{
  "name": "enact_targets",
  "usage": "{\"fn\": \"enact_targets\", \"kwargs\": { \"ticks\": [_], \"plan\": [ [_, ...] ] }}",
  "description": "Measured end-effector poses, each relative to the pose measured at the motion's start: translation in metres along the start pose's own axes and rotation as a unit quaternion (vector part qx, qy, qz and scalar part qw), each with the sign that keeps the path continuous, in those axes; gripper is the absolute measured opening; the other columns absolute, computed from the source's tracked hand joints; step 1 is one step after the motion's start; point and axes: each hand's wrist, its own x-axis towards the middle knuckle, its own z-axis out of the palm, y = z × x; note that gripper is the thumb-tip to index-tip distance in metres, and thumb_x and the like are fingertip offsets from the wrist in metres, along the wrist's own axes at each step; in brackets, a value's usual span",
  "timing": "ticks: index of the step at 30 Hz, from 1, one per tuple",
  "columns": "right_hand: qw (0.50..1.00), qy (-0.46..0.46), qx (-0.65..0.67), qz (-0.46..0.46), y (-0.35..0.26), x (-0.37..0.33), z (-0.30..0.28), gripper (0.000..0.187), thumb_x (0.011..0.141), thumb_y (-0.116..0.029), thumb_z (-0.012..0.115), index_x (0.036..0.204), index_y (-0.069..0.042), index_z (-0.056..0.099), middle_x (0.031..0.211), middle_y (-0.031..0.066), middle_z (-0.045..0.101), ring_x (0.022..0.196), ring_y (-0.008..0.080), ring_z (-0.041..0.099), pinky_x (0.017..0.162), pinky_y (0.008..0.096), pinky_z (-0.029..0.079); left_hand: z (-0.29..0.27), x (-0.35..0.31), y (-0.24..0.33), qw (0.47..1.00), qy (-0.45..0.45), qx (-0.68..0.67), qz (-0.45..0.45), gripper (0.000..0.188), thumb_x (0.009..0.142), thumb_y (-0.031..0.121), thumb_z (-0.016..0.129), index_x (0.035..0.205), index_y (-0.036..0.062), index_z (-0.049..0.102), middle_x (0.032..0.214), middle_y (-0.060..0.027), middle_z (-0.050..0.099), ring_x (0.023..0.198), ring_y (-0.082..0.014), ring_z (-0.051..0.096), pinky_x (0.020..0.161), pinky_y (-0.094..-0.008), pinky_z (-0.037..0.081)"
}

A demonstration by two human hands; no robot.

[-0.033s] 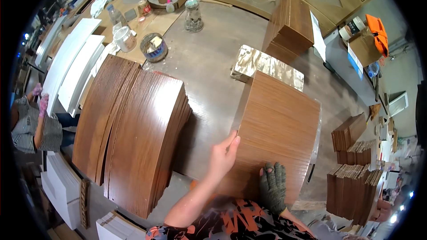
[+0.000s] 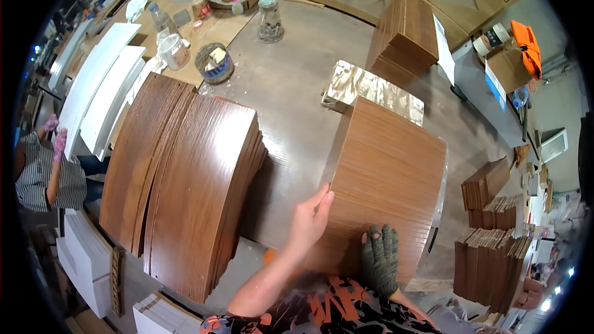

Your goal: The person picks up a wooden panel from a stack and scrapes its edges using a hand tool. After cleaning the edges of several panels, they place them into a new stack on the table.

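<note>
A brown wood-grain panel (image 2: 391, 176) lies in front of me, its far end beside a block with a mottled white-and-brown wrap. My bare left hand (image 2: 310, 213) grips its left edge, thumb toward the top face and the other fingers partly hidden along the side. My right hand (image 2: 380, 260), in a dark grey-green glove with bare fingertips, rests flat on the panel's near part, fingers stretched out. To the left, two side-by-side stacks of glossy darker brown panels (image 2: 199, 179) stand apart from my left hand.
The mottled block (image 2: 373, 91) lies behind the panel. More brown panels (image 2: 405, 37) are stacked at the back. A glass jar (image 2: 270, 20) and a round tub (image 2: 215, 64) stand at the back left. Further left are white panels (image 2: 105, 80) and a person in a striped shirt (image 2: 52, 173).
</note>
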Motion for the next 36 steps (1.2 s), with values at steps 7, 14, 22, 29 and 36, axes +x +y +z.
{"fn": "enact_targets", "kwargs": {
  "ticks": [7,14,22,29,36],
  "plan": [
    [0.999,-0.011,0.036,0.001,-0.001,0.004,-0.013,0.045,0.090,-0.013,0.058,0.131,0.002,0.049,0.143,0.0273,0.043,0.129,0.0535,0.044,0.106,0.0668,0.035,-0.018,-0.013,0.020,0.997,0.005,-0.001,-0.081,0.028,0.091,0.016,0.073,0.111,-0.0037,0.071,0.104,-0.0158,0.074,0.093,-0.0105,0.068,0.080,-0.0231,0.054],
    [0.998,0.004,0.054,0.010,0.004,0.003,-0.008,0.049,0.089,-0.011,0.065,0.134,-0.001,0.048,0.143,0.0262,0.045,0.130,0.0531,0.043,0.107,0.0672,0.034,-0.008,-0.009,0.013,0.991,0.021,-0.009,-0.133,0.030,0.089,0.024,0.074,0.107,-0.0001,0.073,0.095,-0.0161,0.074,0.085,-0.0141,0.070,0.076,-0.0267,0.054],
    [0.998,0.005,0.064,0.018,-0.003,0.003,-0.011,0.050,0.089,-0.013,0.066,0.134,-0.003,0.048,0.142,0.0258,0.046,0.130,0.0523,0.043,0.106,0.0668,0.034,-0.016,-0.009,0.015,0.992,-0.007,-0.001,-0.129,0.035,0.093,0.031,0.068,0.110,0.0009,0.072,0.095,-0.0199,0.072,0.086,-0.0229,0.074,0.076,-0.0306,0.055],
    [0.998,-0.008,0.063,0.028,-0.005,0.001,-0.008,0.051,0.088,-0.017,0.065,0.135,-0.002,0.050,0.139,0.0245,0.048,0.131,0.0512,0.042,0.107,0.0668,0.033,-0.027,-0.018,0.012,0.991,-0.077,-0.003,-0.111,0.046,0.091,0.023,0.072,0.127,-0.0038,0.061,0.115,-0.0199,0.070,0.107,-0.0182,0.066,0.091,-0.0285,0.051],
    [0.994,-0.029,0.100,0.037,0.003,0.008,-0.025,0.071,0.081,-0.040,0.067,0.137,0.001,0.050,0.138,0.0264,0.048,0.133,0.0512,0.038,0.112,0.0651,0.026,-0.089,-0.064,-0.013,0.945,-0.308,-0.057,-0.095,0.135,0.050,0.026,0.099,0.154,-0.0043,0.017,0.154,-0.0223,0.037,0.143,-0.0323,0.036,0.119,-0.0428,0.026]
  ]
}}
